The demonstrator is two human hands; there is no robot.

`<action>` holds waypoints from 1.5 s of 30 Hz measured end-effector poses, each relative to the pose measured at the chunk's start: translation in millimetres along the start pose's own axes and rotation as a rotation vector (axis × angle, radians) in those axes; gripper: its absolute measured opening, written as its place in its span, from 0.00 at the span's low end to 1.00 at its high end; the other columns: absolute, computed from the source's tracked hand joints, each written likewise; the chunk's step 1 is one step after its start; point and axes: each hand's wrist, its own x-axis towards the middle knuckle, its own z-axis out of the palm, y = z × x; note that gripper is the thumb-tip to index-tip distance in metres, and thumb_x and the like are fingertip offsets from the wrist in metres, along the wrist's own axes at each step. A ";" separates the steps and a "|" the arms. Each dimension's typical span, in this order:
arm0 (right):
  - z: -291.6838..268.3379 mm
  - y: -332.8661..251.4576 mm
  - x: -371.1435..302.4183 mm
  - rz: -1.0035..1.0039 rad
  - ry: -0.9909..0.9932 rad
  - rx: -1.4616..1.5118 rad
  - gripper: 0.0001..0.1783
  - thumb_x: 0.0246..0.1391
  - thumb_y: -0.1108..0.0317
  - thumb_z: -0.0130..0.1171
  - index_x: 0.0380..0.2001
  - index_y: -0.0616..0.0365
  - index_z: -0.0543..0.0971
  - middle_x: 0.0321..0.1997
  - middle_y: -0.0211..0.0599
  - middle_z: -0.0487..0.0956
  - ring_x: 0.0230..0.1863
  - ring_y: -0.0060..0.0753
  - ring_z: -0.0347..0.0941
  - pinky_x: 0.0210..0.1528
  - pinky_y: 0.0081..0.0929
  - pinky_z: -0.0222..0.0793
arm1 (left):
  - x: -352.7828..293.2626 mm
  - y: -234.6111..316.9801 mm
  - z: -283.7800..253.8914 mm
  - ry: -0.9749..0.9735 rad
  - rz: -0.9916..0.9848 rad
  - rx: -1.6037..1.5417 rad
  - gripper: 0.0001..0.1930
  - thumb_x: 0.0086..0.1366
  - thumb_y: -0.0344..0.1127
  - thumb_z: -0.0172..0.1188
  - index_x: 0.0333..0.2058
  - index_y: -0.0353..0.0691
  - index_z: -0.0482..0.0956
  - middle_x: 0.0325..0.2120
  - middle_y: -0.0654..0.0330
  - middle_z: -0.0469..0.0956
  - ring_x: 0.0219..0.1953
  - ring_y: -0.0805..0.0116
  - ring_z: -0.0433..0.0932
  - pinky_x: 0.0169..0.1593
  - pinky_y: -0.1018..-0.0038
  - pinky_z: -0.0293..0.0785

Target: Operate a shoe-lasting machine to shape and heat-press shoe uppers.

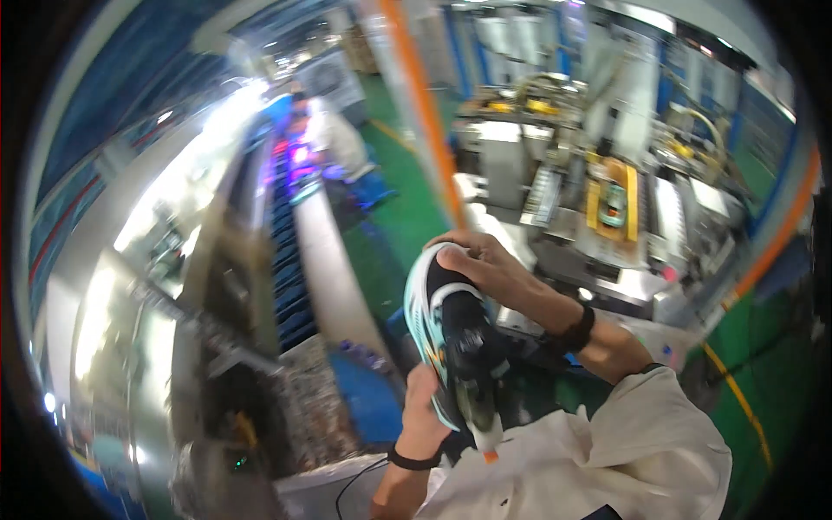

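We see the mint, white and black shoe [444,325] a little below the centre of the frame — both hands are gripping it. With the right hand [485,264], the fingers close on its upper end; the left hand [422,406] grips its lower left side.

No readable lettering

No text, label, number or sign can be read anywhere in the view. Faint pale marks [472,339] show on the dark part of the shoe [419,303], too small and blurred to make out as letters or figures.
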 end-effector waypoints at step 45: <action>-576.6 33.0 -130.2 0.451 1.177 -0.636 0.22 0.35 0.70 0.70 0.39 0.65 0.81 0.33 0.35 0.81 0.34 0.25 0.75 0.38 0.24 0.72 | 461.5 -244.2 177.5 -0.138 -0.755 0.072 0.12 0.60 0.34 0.67 0.41 0.36 0.79 0.35 0.60 0.82 0.33 0.68 0.82 0.30 0.68 0.80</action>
